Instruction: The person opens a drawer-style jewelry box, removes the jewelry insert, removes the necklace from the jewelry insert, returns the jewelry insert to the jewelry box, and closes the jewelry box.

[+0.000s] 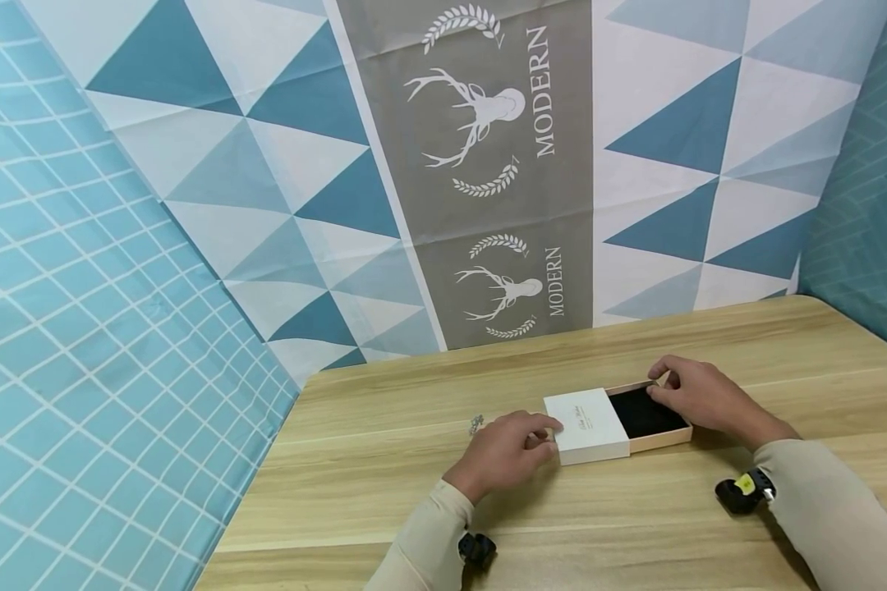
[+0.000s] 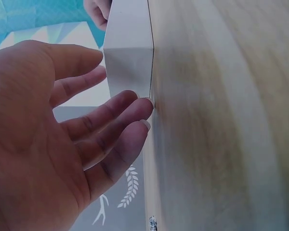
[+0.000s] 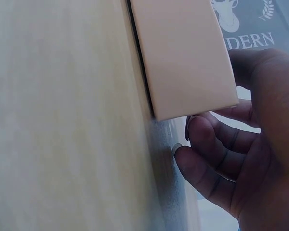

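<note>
A white slide-out box with gold lettering lies on the table, its white sleeve (image 1: 587, 423) at the left. The peach drawer (image 1: 659, 441) sticks out to the right, showing a black lining (image 1: 645, 413). My left hand (image 1: 508, 447) touches the sleeve's left end with thumb and index fingertips; in the left wrist view the other fingers (image 2: 118, 144) hang relaxed beside it. At the drawer's right end, my right hand (image 1: 698, 394) pinches the far corner, thumb over the lining. The drawer's plain end wall (image 3: 185, 57) fills the top of the right wrist view.
A small silver, chain-like piece (image 1: 476, 423) lies on the wooden table (image 1: 355, 476), just beyond my left hand. Behind the table hangs a patterned cloth (image 1: 503, 205) with triangles and deer heads. A blue checked cloth (image 1: 103, 312) covers the left side.
</note>
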Motion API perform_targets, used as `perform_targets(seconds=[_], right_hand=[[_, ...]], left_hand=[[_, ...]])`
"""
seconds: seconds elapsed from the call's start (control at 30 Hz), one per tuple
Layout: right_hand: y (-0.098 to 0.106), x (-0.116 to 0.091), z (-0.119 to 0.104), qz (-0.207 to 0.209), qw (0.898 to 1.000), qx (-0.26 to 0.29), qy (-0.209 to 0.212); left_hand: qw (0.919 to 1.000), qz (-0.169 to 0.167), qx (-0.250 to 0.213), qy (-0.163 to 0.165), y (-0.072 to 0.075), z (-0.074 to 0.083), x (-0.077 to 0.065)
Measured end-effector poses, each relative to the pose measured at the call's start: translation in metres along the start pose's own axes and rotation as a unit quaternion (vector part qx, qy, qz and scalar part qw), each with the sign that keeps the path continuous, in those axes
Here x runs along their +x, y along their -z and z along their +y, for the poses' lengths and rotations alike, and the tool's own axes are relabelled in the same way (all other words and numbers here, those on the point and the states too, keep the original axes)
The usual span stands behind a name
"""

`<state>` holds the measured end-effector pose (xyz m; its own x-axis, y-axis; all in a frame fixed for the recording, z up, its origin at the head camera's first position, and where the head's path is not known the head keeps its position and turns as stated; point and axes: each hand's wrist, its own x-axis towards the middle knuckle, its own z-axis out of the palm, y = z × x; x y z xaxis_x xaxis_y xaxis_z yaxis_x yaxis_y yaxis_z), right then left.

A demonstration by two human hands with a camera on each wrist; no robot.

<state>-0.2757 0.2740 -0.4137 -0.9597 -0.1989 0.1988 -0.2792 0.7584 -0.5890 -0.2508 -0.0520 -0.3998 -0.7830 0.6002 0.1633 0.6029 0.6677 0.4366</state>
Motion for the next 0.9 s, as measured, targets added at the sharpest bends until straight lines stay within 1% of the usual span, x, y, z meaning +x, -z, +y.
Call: perform_targets(seconds=[0.27,0.67,0.9], right_hand=[[-0.0007,-0.0004,0.0007,0.0,1.0,0.001,0.002],[-0.0014,-0.0002,-0.0004,0.0,1.0,0.007,0.012],[-0.002,-0.0002,-0.001,0.003,1.0,0.008,0.017]], left_hand=[[0.9999,0.0,0.01,-0.004,-0.0008,-0.0008,0.0005],[0.9996,0.011,0.02,-0.018,0.0,-0.0008,-0.0013],[0.9994,0.017,0.017,-0.026,-0.0002,-0.0007,-0.0012]])
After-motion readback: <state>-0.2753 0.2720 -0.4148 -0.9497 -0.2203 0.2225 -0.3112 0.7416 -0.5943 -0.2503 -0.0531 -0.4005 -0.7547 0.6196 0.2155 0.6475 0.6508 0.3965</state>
